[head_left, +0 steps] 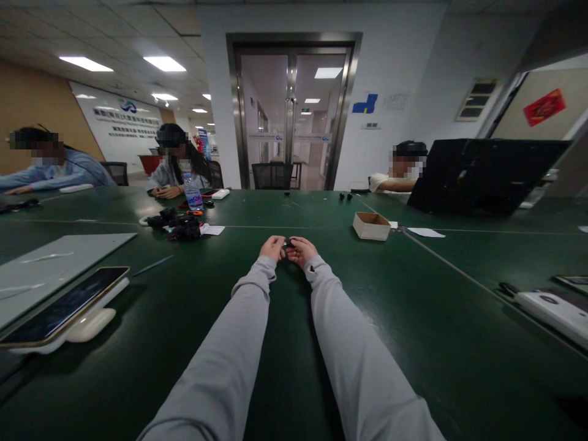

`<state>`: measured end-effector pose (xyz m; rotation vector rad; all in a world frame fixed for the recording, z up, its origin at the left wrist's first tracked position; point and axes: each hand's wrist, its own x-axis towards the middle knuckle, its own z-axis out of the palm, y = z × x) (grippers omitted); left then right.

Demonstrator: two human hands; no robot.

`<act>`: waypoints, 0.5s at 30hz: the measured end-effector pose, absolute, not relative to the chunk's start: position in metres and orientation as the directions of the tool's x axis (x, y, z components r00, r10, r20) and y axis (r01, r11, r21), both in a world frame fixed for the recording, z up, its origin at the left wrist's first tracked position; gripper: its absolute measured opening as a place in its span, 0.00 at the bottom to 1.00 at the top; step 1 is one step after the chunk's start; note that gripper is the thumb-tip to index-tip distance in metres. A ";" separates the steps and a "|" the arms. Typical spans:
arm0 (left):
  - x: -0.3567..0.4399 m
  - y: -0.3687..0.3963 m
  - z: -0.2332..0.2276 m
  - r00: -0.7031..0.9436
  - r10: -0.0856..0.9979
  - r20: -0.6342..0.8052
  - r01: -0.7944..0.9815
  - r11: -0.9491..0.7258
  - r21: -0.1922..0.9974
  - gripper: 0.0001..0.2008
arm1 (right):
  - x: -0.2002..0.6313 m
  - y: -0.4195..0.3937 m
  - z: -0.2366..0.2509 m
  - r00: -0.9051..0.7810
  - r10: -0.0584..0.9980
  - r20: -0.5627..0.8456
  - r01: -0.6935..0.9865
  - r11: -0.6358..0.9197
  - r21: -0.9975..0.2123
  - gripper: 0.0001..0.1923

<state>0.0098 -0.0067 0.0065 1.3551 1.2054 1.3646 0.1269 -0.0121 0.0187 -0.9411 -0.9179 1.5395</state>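
Observation:
My arms reach forward over the green table (340, 343), and both hands meet near its middle. My left hand (274, 247) is closed, its fingers pinching one side of a small black object (288, 243). From the other side my right hand (301, 250) grips the same piece between thumb and fingers. Most of the object is hidden by the fingers, and its kind is too small to make out.
Ahead to the left lie a pile of black items (177, 224) and a water bottle (192, 192). An open box (371, 226) stands right of my hands. A phone (64, 306) lies near left; a dark monitor (478, 177) stands far right. Several people sit across.

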 end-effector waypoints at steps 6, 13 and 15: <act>0.008 -0.007 0.008 -0.113 0.979 0.170 0.281 -0.133 0.950 0.16 | 0.126 -0.012 0.018 -0.121 0.988 -0.099 -0.385 -0.139 -0.913 0.05; 0.007 -0.008 0.011 -0.072 0.989 0.132 0.377 -0.095 0.921 0.15 | 0.126 -0.013 0.018 -0.124 0.988 -0.090 -0.384 -0.131 -0.914 0.05; 0.007 -0.008 0.011 -0.085 0.988 0.127 0.394 -0.084 0.915 0.17 | 0.126 -0.012 0.018 -0.129 0.987 -0.094 -0.383 -0.137 -0.914 0.05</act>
